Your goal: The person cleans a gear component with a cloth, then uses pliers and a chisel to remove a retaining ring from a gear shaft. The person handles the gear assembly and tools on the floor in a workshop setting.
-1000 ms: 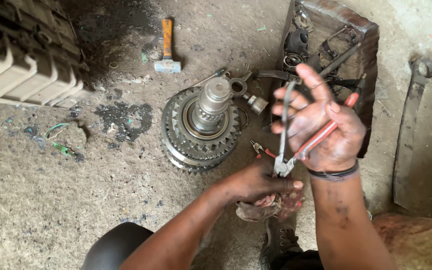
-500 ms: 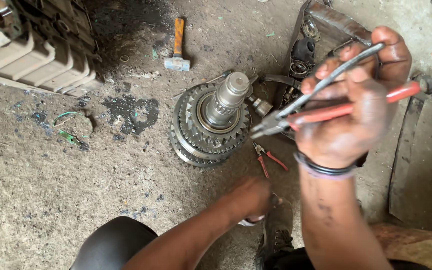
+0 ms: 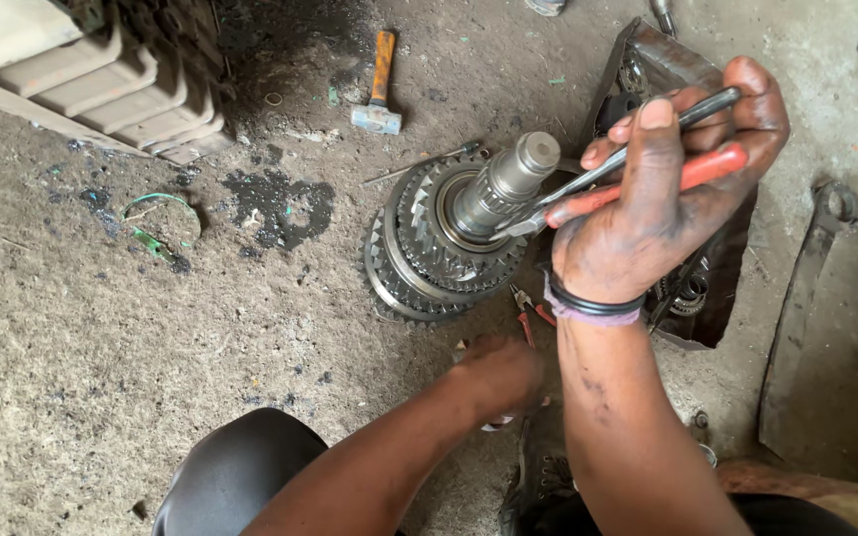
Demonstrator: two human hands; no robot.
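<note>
Here, the right hand (image 3: 662,213) is clenched around the two handles of a pair of long-nosed steel pliers with one red grip and one bare dark handle (image 3: 638,174), squeezing them toward each other. The pliers' long axis runs slantwise, handles up and away from the person's body, nose pointing down toward the grey steel gear cluster with a splined shaft (image 3: 449,233), where the tips meet the shaft just above the topmost gear. That shaft stands on the gritty concrete floor (image 3: 101,377) and leans with its upper end toward the pliers. The left hand (image 3: 499,377) rests low on the floor nearer the person than the gear cluster; whether it grips anything cannot be told. A small red-handled pair of pliers (image 3: 528,316) lies just beside the cluster's near rim, and an orange-handled hammer (image 3: 379,84) lies beyond it.
</note>
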